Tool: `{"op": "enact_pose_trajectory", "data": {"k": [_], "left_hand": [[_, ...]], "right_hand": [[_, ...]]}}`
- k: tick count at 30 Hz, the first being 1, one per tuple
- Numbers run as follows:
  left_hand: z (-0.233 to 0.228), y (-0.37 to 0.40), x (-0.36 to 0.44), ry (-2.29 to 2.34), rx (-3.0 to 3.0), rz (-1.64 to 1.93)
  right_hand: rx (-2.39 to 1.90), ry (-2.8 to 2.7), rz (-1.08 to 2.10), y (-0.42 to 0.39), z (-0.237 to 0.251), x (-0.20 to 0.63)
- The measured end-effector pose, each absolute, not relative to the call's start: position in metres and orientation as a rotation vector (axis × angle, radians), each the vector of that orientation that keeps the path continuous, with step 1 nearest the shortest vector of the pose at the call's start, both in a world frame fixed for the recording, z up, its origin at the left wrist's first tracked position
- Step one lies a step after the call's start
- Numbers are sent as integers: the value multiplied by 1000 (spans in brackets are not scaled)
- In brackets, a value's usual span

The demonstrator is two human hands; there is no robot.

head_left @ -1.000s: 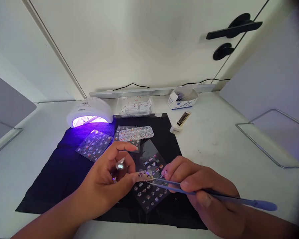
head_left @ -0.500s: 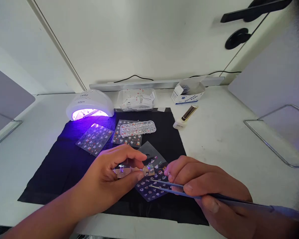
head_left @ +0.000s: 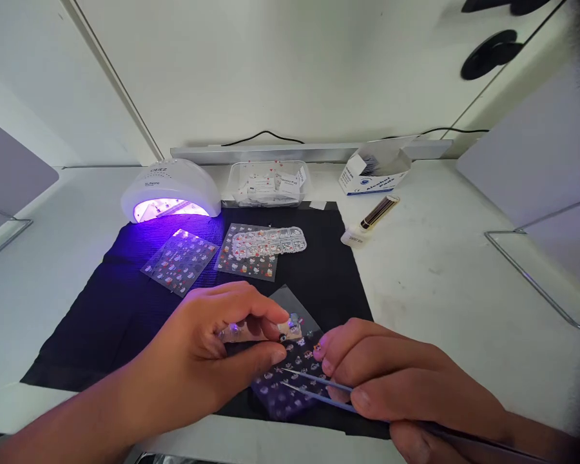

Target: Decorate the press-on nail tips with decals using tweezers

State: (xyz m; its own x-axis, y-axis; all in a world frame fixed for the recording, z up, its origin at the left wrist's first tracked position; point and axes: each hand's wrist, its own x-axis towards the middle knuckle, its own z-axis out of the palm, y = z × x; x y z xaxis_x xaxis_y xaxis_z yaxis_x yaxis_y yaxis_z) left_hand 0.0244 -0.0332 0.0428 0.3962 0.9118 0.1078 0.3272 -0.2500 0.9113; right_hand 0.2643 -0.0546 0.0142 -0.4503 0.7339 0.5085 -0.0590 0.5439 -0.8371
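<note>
My left hand (head_left: pixel 212 354) pinches a small decorated nail tip (head_left: pixel 290 330) between thumb and fingers, just above a clear sticker sheet (head_left: pixel 290 380) lying on the black mat (head_left: pixel 125 303). My right hand (head_left: pixel 396 380) grips thin blue tweezers (head_left: pixel 314 390), whose tips point left and rest over the sticker sheet, a little below the nail tip. Two more sticker sheets (head_left: pixel 178 261) (head_left: pixel 246 254) lie farther back on the mat, with a clear strip of nail tips (head_left: pixel 270 241) on one of them.
A white nail lamp (head_left: pixel 171 190) glows purple at the mat's back left. Behind the mat stand a clear tub of packets (head_left: pixel 268 183) and an open white-blue box (head_left: pixel 374 174). A small bottle (head_left: pixel 372 222) lies on the white table (head_left: pixel 439 270). Wire stands sit at both sides.
My left hand has turned the nail tip flatter and lowered it toward the sticker sheet. The tweezers have slid lower and left across the sheet. The view has tilted down slightly.
</note>
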Motion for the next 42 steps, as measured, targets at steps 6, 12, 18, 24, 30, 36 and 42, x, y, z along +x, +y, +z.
{"op": "enact_pose_trajectory", "data": {"k": [6,12,18,24,30,36,42], "left_hand": [[39,-34,26,1071,1785,815],[36,-37,23,1062,1962,730],[32,-38,20,1037,2046,711],[30,-38,22,1021,1988,693],[31,-39,26,1039,1989,683],[32,-40,26,1044,2036,693],[32,-39,25,1024,2071,679]], "right_hand": [[-583,-1635,1054,-57,6,258],[-669,-1523,1040,-61,1,254],[-707,-1517,1023,-60,5,251],[-799,-1532,987,-67,6,252],[-798,-1528,979,-69,4,253],[-819,-1577,981,-68,4,254],[-843,-1652,1012,-68,10,258]]}}
